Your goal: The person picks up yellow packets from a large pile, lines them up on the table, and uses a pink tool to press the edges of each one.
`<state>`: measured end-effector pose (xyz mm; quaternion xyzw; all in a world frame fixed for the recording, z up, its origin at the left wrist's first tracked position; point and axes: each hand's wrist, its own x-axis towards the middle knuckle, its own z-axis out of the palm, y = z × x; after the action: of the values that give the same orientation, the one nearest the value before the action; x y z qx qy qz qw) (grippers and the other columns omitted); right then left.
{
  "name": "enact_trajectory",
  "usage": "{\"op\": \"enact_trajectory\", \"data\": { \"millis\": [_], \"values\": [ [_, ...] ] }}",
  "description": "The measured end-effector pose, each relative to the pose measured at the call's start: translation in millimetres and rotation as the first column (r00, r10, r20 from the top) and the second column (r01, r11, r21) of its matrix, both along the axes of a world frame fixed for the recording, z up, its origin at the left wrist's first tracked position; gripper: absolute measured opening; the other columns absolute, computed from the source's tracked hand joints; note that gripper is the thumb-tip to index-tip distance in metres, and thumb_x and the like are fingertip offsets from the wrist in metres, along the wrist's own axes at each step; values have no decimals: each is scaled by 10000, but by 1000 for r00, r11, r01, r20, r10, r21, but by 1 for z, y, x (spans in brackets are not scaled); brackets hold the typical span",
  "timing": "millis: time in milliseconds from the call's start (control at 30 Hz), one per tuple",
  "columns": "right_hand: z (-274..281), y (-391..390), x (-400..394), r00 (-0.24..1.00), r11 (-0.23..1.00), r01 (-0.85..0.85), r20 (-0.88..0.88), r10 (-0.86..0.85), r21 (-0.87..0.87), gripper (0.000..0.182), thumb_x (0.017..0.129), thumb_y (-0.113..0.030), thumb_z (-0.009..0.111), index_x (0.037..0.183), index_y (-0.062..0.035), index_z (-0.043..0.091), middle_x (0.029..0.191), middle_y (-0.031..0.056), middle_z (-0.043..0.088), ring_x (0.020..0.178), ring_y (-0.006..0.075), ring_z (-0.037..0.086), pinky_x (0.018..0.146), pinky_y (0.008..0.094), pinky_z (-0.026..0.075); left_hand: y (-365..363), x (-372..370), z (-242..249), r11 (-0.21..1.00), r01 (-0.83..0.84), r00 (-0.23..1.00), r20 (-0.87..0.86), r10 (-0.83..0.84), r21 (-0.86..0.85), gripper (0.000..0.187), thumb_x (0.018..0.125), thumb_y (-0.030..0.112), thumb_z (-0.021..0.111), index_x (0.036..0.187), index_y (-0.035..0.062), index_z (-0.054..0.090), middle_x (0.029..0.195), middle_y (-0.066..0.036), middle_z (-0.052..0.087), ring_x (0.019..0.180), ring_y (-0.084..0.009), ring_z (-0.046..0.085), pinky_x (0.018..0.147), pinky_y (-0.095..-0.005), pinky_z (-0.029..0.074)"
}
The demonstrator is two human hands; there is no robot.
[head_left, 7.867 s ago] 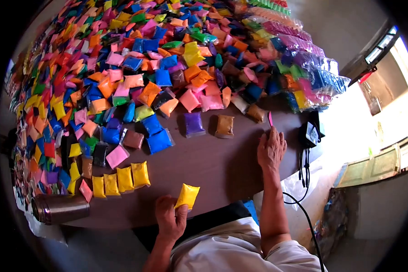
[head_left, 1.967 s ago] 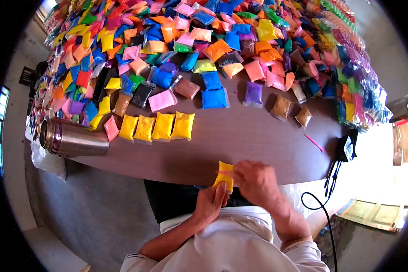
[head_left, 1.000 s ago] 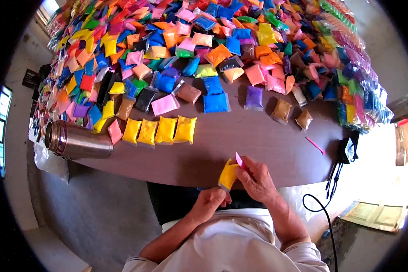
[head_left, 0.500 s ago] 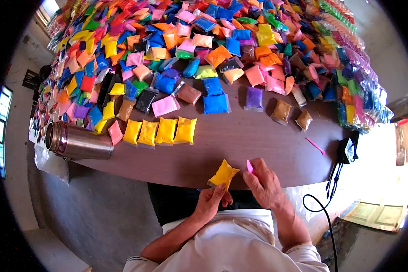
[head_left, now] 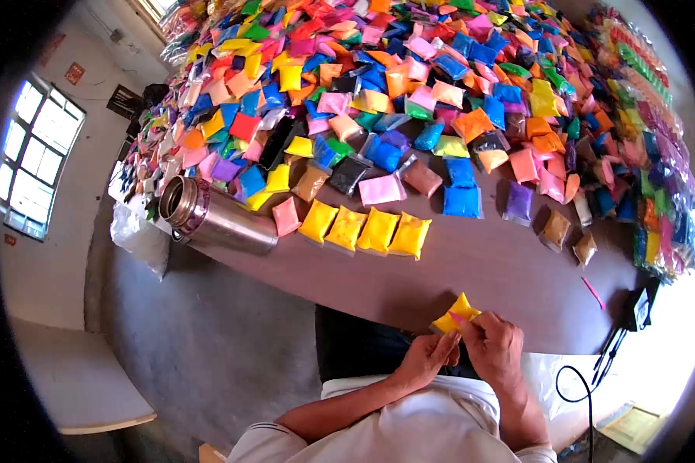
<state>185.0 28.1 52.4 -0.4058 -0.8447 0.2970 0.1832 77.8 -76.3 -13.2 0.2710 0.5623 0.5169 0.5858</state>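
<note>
My left hand [head_left: 426,359] grips the lower edge of a small yellow packet [head_left: 463,303] between thumb and fingers, at the table's front edge. My right hand [head_left: 496,347] is closed on a small pink plastic tool [head_left: 457,317], which lies against the packet's face. Whether its tip pierces the film cannot be seen. Ahead and to the left, a row of several similar yellow packets [head_left: 377,230] lies on the brown table [head_left: 494,262].
A steel flask [head_left: 228,220] lies tilted on its side by a coral packet [head_left: 286,217]. Behind, a large heap of coloured packets [head_left: 409,85] covers the table. To the right are a pink stick [head_left: 593,293] and a black device [head_left: 639,309] with a cable.
My right hand has moved in to the yellow packet, bringing the pink tool onto it. My left hand still holds the packet. The camera view has turned left and tilted.
</note>
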Motion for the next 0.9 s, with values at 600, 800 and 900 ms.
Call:
{"op": "enact_trajectory", "data": {
  "millis": [600, 800, 900],
  "values": [
    [-3, 8, 8, 1000, 998, 27, -15, -27, -51, 190, 876, -230, 639, 804, -74, 559, 626, 135, 616, 570, 357, 628, 501, 427, 492, 3, 3, 5, 1000, -12, 983, -185, 10, -7, 582, 1010, 459, 396, 682, 22, 596, 596, -58, 587, 566, -136, 574, 543, -283, 458],
    [-17, 18, 6, 998, 999, 45, 44, -46, 26, 244, 859, -280, 660, 775, -82, 544, 611, 128, 618, 561, 351, 625, 509, 439, 492, 3, 2, 0, 1000, 10, 963, -270, -9, -1, 571, 1010, 450, 402, 680, 28, 601, 584, -69, 597, 537, -166, 580, 529, -298, 458],
    [-19, 33, 11, 988, 990, 140, 61, -142, 26, 226, 854, -266, 668, 787, -78, 562, 633, 130, 628, 579, 346, 633, 526, 431, 501, 1, 2, -2, 1000, 20, 951, -308, -13, 19, 577, 1011, 445, 403, 669, 22, 597, 571, -69, 588, 528, -180, 575, 521, -306, 455]
  ]
}}
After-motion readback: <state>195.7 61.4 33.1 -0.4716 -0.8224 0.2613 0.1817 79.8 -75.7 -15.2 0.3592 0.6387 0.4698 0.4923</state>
